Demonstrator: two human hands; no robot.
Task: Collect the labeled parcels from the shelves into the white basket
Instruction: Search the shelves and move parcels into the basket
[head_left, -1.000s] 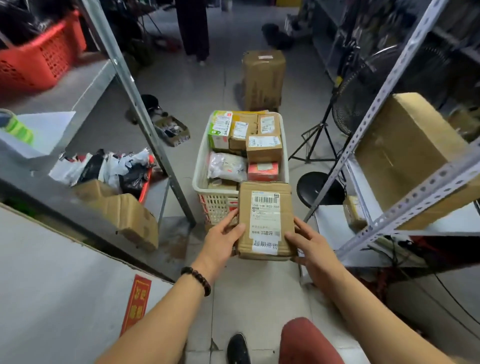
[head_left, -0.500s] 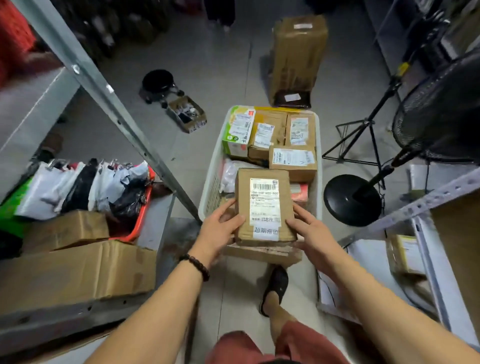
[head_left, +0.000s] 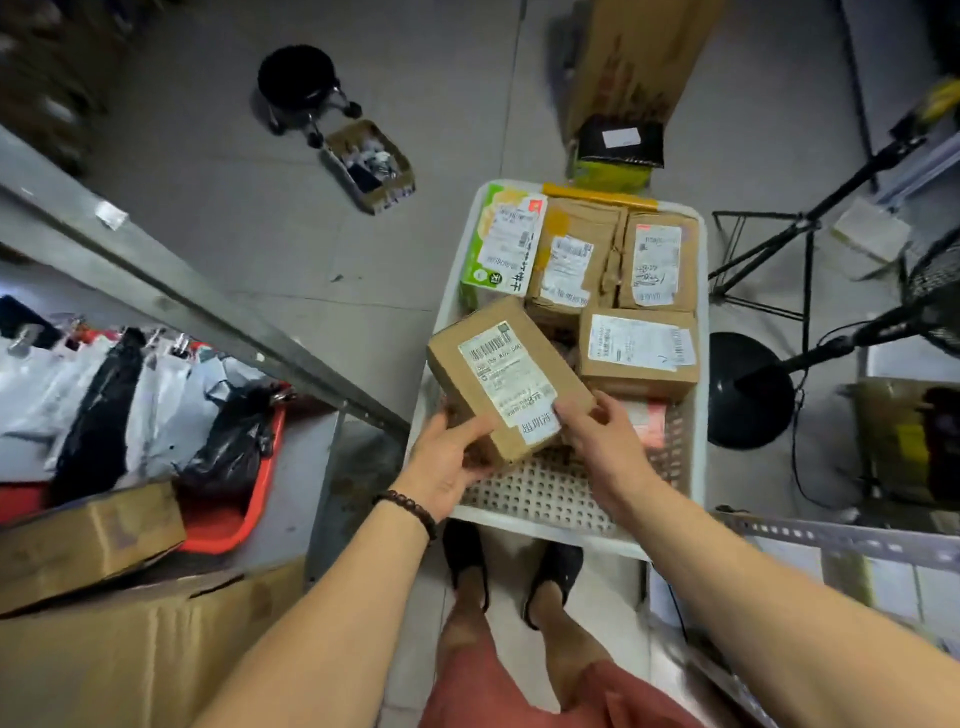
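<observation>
A brown cardboard parcel (head_left: 506, 376) with a white shipping label is held tilted over the near left part of the white basket (head_left: 550, 501). My left hand (head_left: 452, 457) grips its near left corner from below. My right hand (head_left: 605, 434) holds its near right edge, fingers on the label. The basket stands on the floor in front of my feet and holds several labeled parcels: a green-and-white box (head_left: 501, 249), brown boxes (head_left: 571, 260) (head_left: 657, 262) and another (head_left: 639, 348).
A metal shelf frame (head_left: 208, 306) runs diagonally at left, above a red bin (head_left: 228, 519) of plastic mailer bags and cardboard boxes (head_left: 88, 540). A fan base (head_left: 748, 392) and tripod legs (head_left: 763, 260) stand right of the basket. A tall box (head_left: 634, 57) and black stool (head_left: 298, 83) lie beyond.
I have stepped up to the basket and look more steeply down. The parcel has moved forward over the basket's near left part and turned counter-clockwise, still in both hands.
</observation>
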